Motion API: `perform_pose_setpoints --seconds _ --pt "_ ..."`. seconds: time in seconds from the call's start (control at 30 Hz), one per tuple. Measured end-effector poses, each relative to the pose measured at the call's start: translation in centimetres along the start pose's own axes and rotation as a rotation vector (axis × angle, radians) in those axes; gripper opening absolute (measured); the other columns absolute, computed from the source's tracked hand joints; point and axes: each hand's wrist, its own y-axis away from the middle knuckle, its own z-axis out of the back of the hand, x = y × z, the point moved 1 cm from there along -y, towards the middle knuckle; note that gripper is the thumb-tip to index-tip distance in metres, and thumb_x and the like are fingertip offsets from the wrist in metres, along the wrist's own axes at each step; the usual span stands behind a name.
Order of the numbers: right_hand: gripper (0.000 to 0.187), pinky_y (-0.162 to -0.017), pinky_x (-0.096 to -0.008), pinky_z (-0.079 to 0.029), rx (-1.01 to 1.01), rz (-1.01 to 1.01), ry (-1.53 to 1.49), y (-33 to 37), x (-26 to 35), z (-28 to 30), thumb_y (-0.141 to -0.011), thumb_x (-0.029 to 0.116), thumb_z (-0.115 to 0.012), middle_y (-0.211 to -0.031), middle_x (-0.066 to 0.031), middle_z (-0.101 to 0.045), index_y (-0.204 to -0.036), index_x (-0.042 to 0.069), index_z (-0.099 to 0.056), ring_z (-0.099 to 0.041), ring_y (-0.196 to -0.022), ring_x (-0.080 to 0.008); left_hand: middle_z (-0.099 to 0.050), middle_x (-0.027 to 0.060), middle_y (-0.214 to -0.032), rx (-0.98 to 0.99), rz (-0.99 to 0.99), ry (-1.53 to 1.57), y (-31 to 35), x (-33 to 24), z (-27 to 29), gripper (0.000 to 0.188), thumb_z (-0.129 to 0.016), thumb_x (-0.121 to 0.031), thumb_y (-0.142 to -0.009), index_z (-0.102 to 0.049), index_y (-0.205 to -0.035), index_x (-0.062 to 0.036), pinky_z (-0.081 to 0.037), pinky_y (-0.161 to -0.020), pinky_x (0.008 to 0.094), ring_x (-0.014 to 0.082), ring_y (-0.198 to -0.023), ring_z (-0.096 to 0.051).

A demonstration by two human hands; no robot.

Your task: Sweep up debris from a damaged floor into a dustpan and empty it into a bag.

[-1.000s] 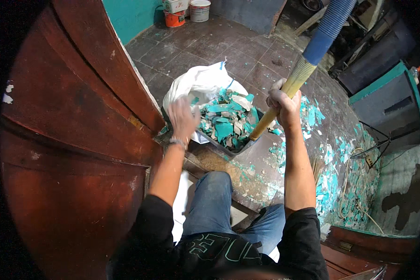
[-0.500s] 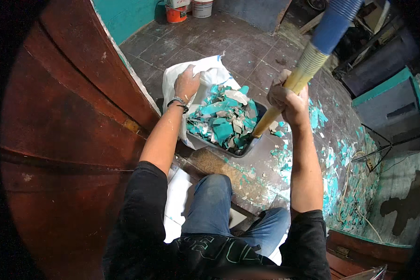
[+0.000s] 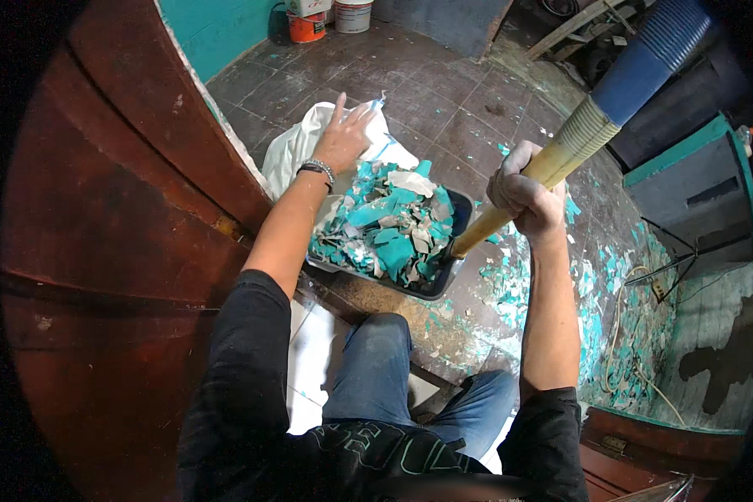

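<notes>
My right hand (image 3: 527, 191) is wrapped round the yellow and blue handle (image 3: 577, 138), whose lower end meets the rim of a dark dustpan (image 3: 427, 293). Turquoise, white and grey paint flakes (image 3: 393, 222) are heaped in the pan. On the far left of it lies a white sack (image 3: 297, 142), with part of its edge against the heap. My left hand (image 3: 343, 144) rests over the sack with its fingers spread and grips nothing that I can see. The sack's mouth is partly hidden by my left hand and forearm.
A reddish-brown wooden door (image 3: 134, 209) stands close on my left. Loose flakes (image 3: 510, 284) litter the tiled floor on the right, near a pale cable (image 3: 611, 343). Orange (image 3: 308, 27) and white buckets (image 3: 353, 17) stand at the back. A turquoise-edged panel (image 3: 686, 184) is at right.
My left hand has gone from closed on the sack's edge to spread fingers. The sack has slumped lower and leftward. The dustpan sits slightly left and nearer, and its handle leans further right.
</notes>
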Motion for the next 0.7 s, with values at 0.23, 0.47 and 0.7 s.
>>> perform_pose_setpoints --seconds 0.23,0.47,0.7 --pt "0.014 -0.041 -0.0243 -0.032 0.005 -0.005 -0.004 -0.3 -1.0 2.3 -0.062 0.008 -0.060 -0.056 -0.0039 -0.047 -0.066 0.004 -0.048 -0.042 -0.044 -0.0111 -0.040 0.0037 -0.141 0.071 0.023 -0.039 -2.6 -0.3 -8.1 0.029 -0.045 -0.019 -0.087 -0.066 -0.107 -0.0161 0.004 -0.111 0.0564 0.0218 -0.134 -0.031" --pt "0.015 -0.040 -0.0244 -0.032 0.045 0.216 -0.045 -0.7 1.0 2.3 -0.066 0.010 -0.059 -0.052 -0.0032 -0.044 -0.066 0.003 -0.046 -0.038 -0.041 -0.0108 -0.041 0.0070 -0.140 0.178 0.168 0.144 -6.7 -1.3 -7.3 0.041 -0.044 -0.014 -0.087 -0.047 -0.128 -0.0131 -0.023 -0.104 0.0562 0.0218 -0.128 -0.040" --pt "0.012 -0.039 -0.0235 -0.031 0.070 0.154 -0.040 -0.9 1.4 1.2 -0.067 0.007 -0.057 -0.051 -0.0014 -0.042 -0.065 0.004 -0.046 -0.037 -0.039 -0.0095 -0.056 0.0071 -0.120 0.029 0.043 0.279 -5.8 0.2 -5.4 0.032 -0.045 -0.015 -0.087 -0.054 -0.118 -0.0149 -0.037 -0.093 0.0468 0.0195 -0.112 -0.053"
